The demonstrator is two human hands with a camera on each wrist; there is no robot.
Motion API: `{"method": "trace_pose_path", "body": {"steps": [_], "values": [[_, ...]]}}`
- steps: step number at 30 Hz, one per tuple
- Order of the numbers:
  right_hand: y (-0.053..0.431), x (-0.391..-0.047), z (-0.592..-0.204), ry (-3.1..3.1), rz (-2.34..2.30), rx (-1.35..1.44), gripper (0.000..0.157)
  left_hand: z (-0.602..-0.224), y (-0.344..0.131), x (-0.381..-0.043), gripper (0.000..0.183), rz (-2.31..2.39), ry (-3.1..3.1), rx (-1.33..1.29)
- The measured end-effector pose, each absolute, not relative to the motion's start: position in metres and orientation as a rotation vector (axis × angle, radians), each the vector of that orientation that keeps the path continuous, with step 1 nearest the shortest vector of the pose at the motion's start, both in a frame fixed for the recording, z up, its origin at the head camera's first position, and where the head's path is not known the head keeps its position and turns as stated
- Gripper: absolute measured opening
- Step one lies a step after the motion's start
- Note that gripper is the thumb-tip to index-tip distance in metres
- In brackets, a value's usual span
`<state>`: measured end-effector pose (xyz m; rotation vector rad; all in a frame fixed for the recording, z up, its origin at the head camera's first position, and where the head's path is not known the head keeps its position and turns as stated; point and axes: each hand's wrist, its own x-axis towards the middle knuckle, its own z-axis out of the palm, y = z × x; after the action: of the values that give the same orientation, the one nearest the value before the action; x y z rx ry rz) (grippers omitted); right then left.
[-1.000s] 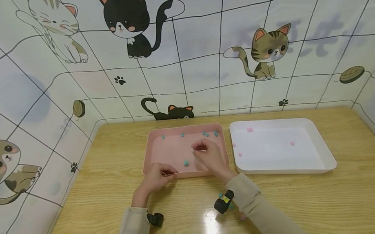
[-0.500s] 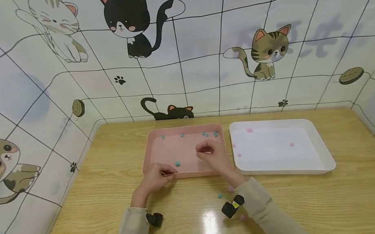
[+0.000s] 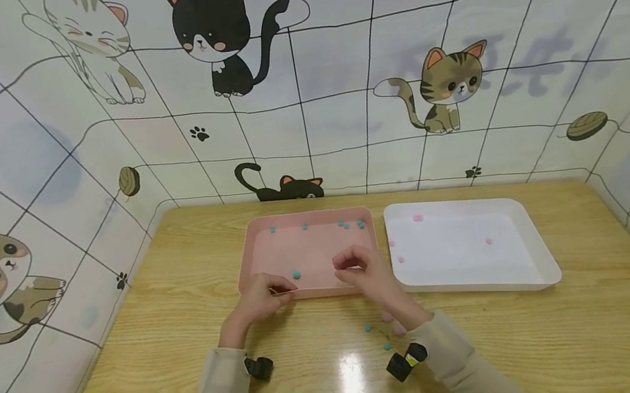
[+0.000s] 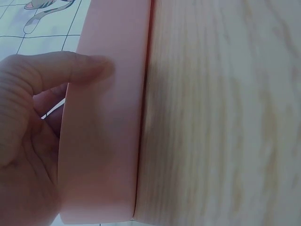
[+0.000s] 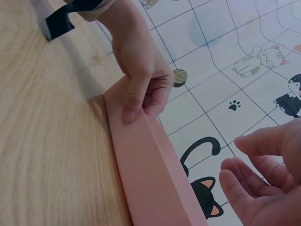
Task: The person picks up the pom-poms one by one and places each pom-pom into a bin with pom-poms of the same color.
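Note:
My left hand (image 3: pixel 257 298) grips the front wall of the pink tray (image 3: pixel 265 253) near its left corner. In the left wrist view its thumb (image 4: pixel 91 68) presses the outer side, and the other fingers are over the rim. Above the right front part of that tray is my right hand (image 3: pixel 370 274), fingers loosely bent. Between the thumb and fingers there is a gap with nothing in it, as the right wrist view shows. One larger teal ball (image 3: pixel 296 275) lies in the tray between the hands. Several smaller teal balls (image 3: pixel 346 225) lie along its far side.
Right of the pink tray stands a white tray (image 3: pixel 455 249) with several small pink pieces (image 3: pixel 418 217). On the table by my right wrist lie pink balls (image 3: pixel 398 329) and teal balls (image 3: pixel 367 328). A cat-print wall (image 3: pixel 333 117) encloses the back and sides.
The larger teal ball has rolled left in the pink tray. My right hand has shifted right and toward me, uncovering balls on the table. The left hand keeps its grip in place.

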<state>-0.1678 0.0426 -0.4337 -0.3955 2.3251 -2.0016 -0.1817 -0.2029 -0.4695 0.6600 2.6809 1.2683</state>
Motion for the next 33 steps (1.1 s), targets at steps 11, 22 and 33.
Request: {"method": "trace_pose_path", "body": {"steps": [11, 22, 33], "values": [[0.058, -0.15, -0.447, 2.331, -1.919, -0.462, 0.013, -0.469, -0.203, -0.183, 0.006, 1.269, 2.686, 0.672], [0.072, -0.133, -0.457, 2.329, -1.785, -0.495, 0.012, -0.468, -0.203, -0.181, 0.005, 1.281, 2.67, 0.678], [0.079, -0.122, -0.472, 2.347, -1.643, -0.585, 0.015, -0.468, -0.202, -0.181, 0.007, 1.277, 2.67, 0.666]]}}
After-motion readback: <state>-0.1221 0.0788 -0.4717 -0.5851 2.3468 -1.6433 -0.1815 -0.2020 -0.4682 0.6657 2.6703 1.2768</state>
